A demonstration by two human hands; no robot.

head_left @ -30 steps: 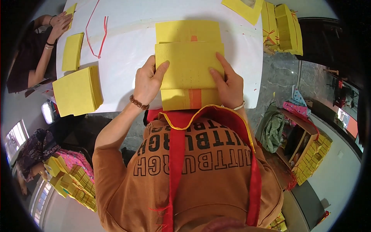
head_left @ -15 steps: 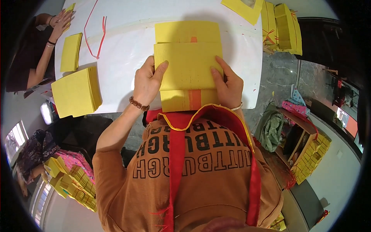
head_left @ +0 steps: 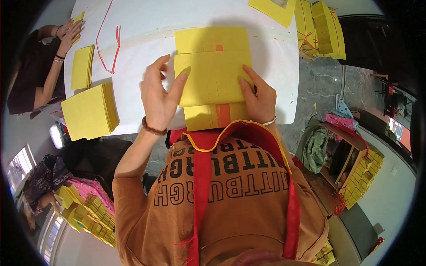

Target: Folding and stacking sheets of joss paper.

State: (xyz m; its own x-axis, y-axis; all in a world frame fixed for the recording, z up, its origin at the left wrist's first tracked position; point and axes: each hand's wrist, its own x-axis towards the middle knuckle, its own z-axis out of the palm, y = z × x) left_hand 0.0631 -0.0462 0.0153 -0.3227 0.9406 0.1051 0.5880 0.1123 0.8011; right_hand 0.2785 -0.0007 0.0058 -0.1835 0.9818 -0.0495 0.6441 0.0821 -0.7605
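A yellow paper stack (head_left: 211, 80) lies on the table in front of me, its top piece set across a longer yellow sheet (head_left: 195, 116) that shows above and below it. An orange-red strip (head_left: 223, 114) crosses the lower sheet, and a bit of it peeks out at the top. My left hand (head_left: 160, 95) is at the left edge, fingers spread and lifted away, the thumb at the paper's side. My right hand (head_left: 259, 95) grips the right edge, thumb and forefinger on top; its other fingers are partly hidden.
The white table (head_left: 142, 40) carries a yellow stack (head_left: 86, 113), a smaller one (head_left: 81, 66) and red cord (head_left: 116, 48) to the left. Another person's hands (head_left: 69, 35) press yellow paper at far left. Tied yellow bundles (head_left: 326, 31) stand at the right edge.
My left hand has let go of the paper's left edge, opened its fingers and moved slightly left. The right hand stays on the right edge.
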